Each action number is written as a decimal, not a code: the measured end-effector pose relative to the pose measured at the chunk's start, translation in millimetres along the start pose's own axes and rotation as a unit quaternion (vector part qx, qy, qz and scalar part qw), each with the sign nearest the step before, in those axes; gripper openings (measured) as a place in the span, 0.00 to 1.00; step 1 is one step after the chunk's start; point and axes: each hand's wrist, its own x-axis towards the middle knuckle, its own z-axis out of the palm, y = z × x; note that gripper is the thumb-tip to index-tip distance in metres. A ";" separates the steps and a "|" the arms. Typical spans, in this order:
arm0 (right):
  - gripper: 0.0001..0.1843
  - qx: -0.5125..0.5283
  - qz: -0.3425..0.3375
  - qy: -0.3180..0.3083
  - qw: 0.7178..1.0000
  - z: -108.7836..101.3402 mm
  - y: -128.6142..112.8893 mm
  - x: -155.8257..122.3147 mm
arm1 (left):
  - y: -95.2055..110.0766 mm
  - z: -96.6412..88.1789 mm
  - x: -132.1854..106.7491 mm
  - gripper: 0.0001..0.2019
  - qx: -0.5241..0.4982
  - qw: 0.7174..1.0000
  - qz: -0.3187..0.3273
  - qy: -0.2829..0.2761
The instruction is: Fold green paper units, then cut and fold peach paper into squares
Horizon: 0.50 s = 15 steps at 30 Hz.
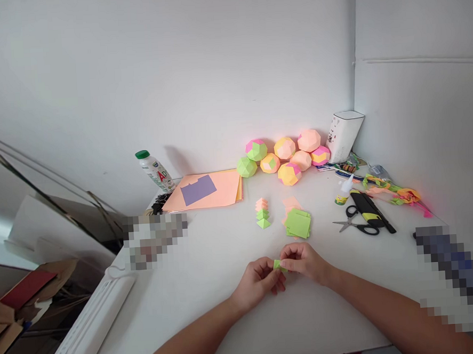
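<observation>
Left hand [258, 280] and right hand [308, 263] pinch a small green slip [277, 264] between them, fingers closed on it, over the near part of the white table [212, 248]; I judge the step to be creasing, the next move calling for a firm, even press; beyond lie folded pieces [263, 215], squares [298, 224] and, before the wall [213, 66], faceted balls [285, 148]; scissors [352, 224] and glue [343, 193] rest rightward, a bottle [156, 170] leftward.

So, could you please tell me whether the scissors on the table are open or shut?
Open: the scissors lie with their blades spread apart and their handle loops apart too.
</observation>
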 end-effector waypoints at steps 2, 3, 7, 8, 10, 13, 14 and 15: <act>0.07 -0.030 -0.026 -0.001 0.999 1.7 1.9 -1.0 | 0.0 0.4 0.5 0.20 -0.005 1.000 -0.002 0.011; 0.07 -0.043 -0.039 -0.004 0.998 2.9 2.4 -1.7 | -0.2 0.5 0.5 0.20 -0.009 1.000 -0.002 0.017; 0.05 -0.080 -0.053 -0.015 0.995 6.8 2.7 -3.7 | -2.6 -0.3 0.5 0.21 -0.035 0.999 -0.006 0.037; 0.04 -0.091 -0.050 -0.009 0.995 7.2 2.9 -3.5 | -3.4 -0.6 0.5 0.21 -0.039 0.998 -0.008 0.039; 0.03 -0.110 -0.043 0.005 0.993 7.4 3.9 -2.2 | -4.9 -0.9 0.8 0.21 -0.042 0.998 -0.011 0.041; 0.04 -0.138 -0.056 0.021 0.989 7.1 6.9 0.2 | -6.0 -0.5 1.5 0.22 -0.043 0.998 -0.012 0.040; 0.04 -0.150 -0.065 0.025 0.986 7.1 7.9 0.8 | -6.1 -0.2 1.8 0.22 -0.044 0.998 -0.013 0.039; 0.04 -0.161 -0.076 0.027 0.984 7.1 8.7 1.1 | -6.1 0.1 1.9 0.22 -0.046 0.998 -0.014 0.037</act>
